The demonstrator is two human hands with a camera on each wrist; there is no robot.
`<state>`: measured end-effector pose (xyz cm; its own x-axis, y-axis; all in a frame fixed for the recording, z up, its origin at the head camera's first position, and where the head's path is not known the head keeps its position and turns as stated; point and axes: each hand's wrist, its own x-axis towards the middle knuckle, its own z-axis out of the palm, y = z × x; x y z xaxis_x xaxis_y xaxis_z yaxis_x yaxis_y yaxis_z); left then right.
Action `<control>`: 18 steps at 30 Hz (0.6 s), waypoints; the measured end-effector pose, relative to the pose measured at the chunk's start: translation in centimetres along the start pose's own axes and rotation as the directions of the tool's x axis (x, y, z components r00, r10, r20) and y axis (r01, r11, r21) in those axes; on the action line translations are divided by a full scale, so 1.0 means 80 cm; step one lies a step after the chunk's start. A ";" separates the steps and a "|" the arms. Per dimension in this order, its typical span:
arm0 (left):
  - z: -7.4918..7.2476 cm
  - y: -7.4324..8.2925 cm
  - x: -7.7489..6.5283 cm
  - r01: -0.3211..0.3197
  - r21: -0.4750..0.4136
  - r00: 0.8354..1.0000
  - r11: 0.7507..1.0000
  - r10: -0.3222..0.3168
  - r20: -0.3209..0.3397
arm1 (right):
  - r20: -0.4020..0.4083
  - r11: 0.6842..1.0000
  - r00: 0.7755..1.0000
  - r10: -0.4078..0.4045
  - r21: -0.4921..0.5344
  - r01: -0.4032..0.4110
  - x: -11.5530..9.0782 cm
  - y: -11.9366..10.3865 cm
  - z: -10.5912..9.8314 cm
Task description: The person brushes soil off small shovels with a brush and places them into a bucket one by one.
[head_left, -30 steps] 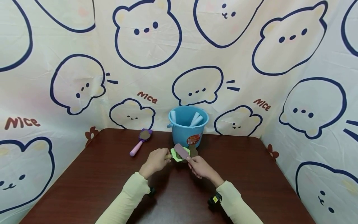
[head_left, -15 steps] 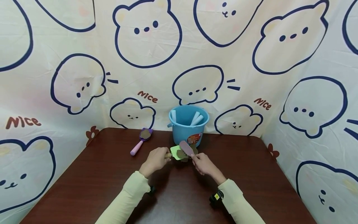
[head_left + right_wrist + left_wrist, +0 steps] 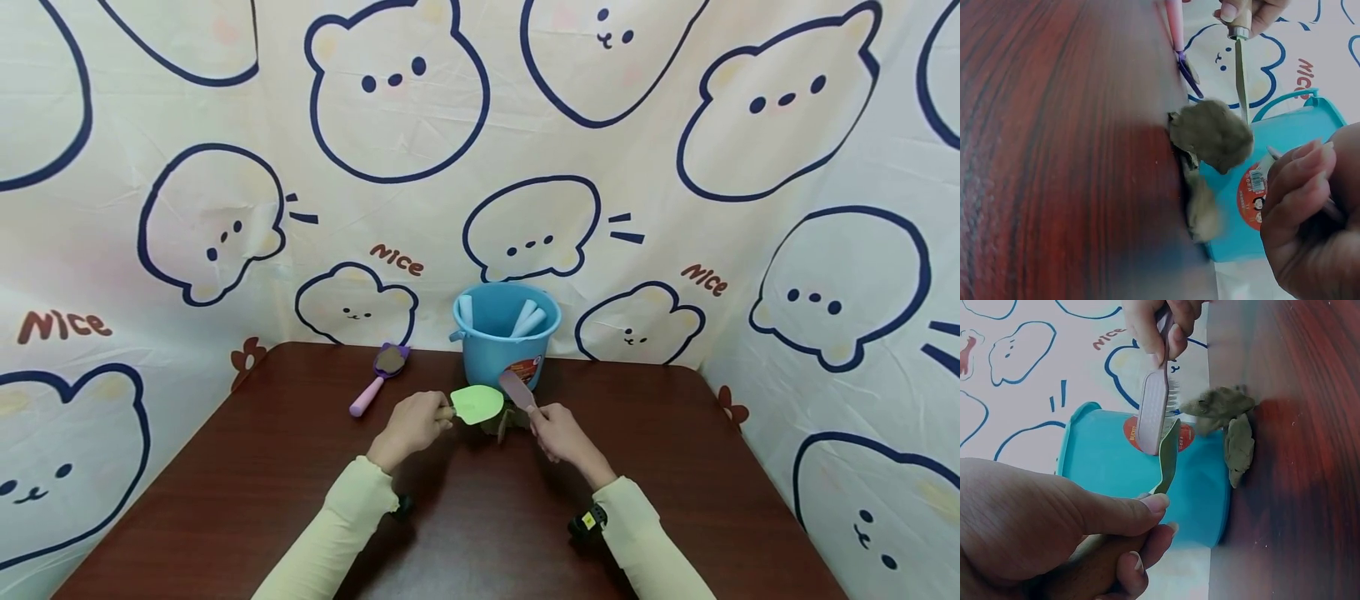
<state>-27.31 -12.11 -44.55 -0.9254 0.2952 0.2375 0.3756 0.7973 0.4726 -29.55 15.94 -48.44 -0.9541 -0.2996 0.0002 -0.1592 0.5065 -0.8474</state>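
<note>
My left hand [image 3: 408, 429] grips the wooden handle of a small trowel, its green blade [image 3: 478, 404] bare in the head view. In the left wrist view the blade [image 3: 1170, 459] stands on edge close by the bristles of a mauve brush [image 3: 1152, 412]. My right hand [image 3: 562, 436] holds that brush by its handle, the brush head [image 3: 517, 390] raised in front of the bucket. Just below both tools are flat, muddy-brown clumps [image 3: 495, 427], in front of the bucket. The right wrist view shows one clump [image 3: 1213, 134] tilted above a blurred one [image 3: 1204, 212].
A blue bucket [image 3: 487, 358] with several pale blue sticks [image 3: 528, 319] in it stands at the table's back edge. Left of it lies a purple scoop with a pink handle [image 3: 366, 398], a brown clump [image 3: 390, 360] in its bowl. A patterned cloth [image 3: 645, 150] surrounds the dark table [image 3: 480, 533].
The brush has swept rightward off the trowel, and the brown clump that was on the blade has come off onto the others. The blade has risen slightly.
</note>
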 end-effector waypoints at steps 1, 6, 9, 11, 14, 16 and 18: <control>0.000 0.000 0.000 -0.002 0.008 1.000 1.000 0.002 -0.004 | -0.004 1.000 1.000 -0.003 -0.003 0.003 0.000 -0.001 0.000; 0.000 0.002 0.000 -0.001 0.025 1.000 1.000 0.001 -0.010 | -0.004 0.999 0.999 -0.040 0.008 0.040 -0.002 -0.005 0.000; 0.000 0.003 0.000 -0.001 0.024 1.000 1.000 0.001 -0.012 | 0.016 0.998 0.998 -0.055 0.039 0.054 -0.003 -0.009 0.002; 0.000 0.004 0.000 0.000 0.017 1.000 1.000 0.000 -0.013 | 0.036 0.996 0.998 -0.059 0.062 0.057 -0.004 -0.011 0.003; -0.001 0.004 0.000 0.000 0.010 1.000 1.000 0.000 -0.020 | 0.059 0.994 0.996 -0.066 0.093 0.060 -0.005 -0.015 0.007; -0.001 0.004 0.000 -0.001 0.006 1.000 1.000 0.001 -0.024 | 0.075 0.991 0.994 -0.073 0.116 0.064 -0.006 -0.017 0.012; -0.001 0.005 0.000 -0.002 0.002 1.000 1.000 0.002 -0.018 | 0.090 0.988 0.993 -0.081 0.136 0.068 -0.006 -0.019 0.018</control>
<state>-27.16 -11.79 -44.30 -0.9236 0.2874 0.2537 0.3775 0.7975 0.4707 -28.46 14.17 -47.87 -0.9112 -0.4113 0.0211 -0.1881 0.3701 -0.9098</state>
